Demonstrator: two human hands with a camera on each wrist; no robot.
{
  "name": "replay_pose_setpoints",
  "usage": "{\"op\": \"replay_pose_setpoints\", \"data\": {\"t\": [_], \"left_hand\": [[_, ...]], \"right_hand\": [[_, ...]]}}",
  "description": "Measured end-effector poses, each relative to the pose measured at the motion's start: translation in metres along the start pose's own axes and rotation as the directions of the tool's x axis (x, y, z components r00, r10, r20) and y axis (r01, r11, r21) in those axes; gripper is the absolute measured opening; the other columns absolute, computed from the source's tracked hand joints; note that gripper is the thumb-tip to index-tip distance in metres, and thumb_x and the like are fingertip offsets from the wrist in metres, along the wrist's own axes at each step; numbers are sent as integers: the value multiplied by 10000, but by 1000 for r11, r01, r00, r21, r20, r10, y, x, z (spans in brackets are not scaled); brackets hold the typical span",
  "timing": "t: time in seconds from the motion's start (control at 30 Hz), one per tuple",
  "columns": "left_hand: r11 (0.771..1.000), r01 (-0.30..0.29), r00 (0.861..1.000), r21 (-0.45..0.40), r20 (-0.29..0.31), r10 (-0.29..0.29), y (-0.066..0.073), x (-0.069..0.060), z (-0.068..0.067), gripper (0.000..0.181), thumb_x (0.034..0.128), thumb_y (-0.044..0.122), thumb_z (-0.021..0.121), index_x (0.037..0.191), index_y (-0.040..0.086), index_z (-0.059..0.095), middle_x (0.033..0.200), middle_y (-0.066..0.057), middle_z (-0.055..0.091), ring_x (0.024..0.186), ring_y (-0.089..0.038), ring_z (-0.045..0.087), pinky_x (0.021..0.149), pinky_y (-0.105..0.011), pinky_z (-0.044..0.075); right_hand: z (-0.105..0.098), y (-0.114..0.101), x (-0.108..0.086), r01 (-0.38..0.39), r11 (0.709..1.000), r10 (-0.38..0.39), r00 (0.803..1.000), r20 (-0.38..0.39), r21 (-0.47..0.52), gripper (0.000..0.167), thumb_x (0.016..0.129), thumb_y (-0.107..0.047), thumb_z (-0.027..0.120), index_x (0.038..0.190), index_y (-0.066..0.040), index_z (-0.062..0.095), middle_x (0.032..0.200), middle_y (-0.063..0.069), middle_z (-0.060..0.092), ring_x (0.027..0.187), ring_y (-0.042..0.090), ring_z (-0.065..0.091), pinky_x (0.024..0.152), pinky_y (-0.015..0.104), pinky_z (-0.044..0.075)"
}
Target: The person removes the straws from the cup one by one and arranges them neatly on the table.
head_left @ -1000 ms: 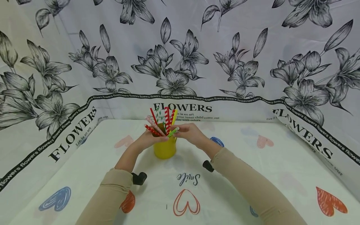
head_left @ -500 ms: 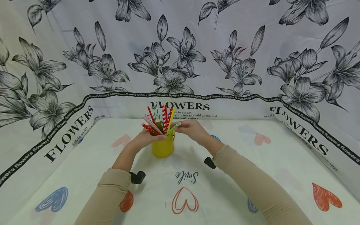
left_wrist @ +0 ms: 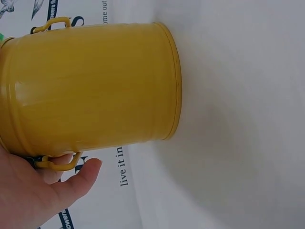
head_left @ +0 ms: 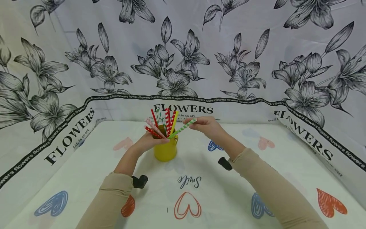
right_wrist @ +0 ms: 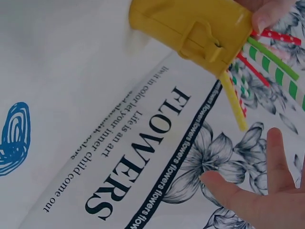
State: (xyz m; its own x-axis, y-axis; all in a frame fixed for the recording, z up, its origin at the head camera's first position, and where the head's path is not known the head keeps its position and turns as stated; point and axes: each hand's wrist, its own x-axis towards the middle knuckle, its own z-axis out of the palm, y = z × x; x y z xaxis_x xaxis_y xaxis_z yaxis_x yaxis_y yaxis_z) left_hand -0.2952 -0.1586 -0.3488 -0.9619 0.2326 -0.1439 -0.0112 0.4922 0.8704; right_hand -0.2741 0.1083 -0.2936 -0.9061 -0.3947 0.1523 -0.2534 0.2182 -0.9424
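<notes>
White heart-printed worktop (head_left: pixel 223 203): left hand (head_left: pixel 147 142) grips yellow metal bucket (head_left: pixel 165 153); right hand (head_left: pixel 208 126) pinches green-and-white straw (head_left: pixel 182 128), whose snagging could tip the bucket.

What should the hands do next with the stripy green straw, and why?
I think the right hand should gently pull the green-and-white striped straw a bit farther out. That hand holds its upper end, while the lower end seems to be at the mouth of the yellow bucket, whose rim the left hand holds.
</notes>
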Motion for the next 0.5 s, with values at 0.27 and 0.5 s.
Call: {"op": "replay_pose_setpoints", "data": {"t": [0.27,0.5], "left_hand": [[1000,20,1000,11,1,-20,0,0,-1,1016,848,429,728,1572,157,69,1556,-160,287,1432,-380,196,1116,-642,148],[999,29,1000,21,2,-29,-1,2,0,1084,841,460,723,1570,150,-17,1593,-151,194,1449,-390,129,1113,-648,136]], "right_hand": [[-17,-10,-11,54,998,-53,998,-33,38,266,943,-48,617,1200,-16,676,1243,69,655,1271,246,501,1079,470,372],[-34,-15,-16,96,994,-92,994,-66,55,299,975,-85,580,1248,31,622,1213,75,670,1130,217,618,998,441,454]]}}
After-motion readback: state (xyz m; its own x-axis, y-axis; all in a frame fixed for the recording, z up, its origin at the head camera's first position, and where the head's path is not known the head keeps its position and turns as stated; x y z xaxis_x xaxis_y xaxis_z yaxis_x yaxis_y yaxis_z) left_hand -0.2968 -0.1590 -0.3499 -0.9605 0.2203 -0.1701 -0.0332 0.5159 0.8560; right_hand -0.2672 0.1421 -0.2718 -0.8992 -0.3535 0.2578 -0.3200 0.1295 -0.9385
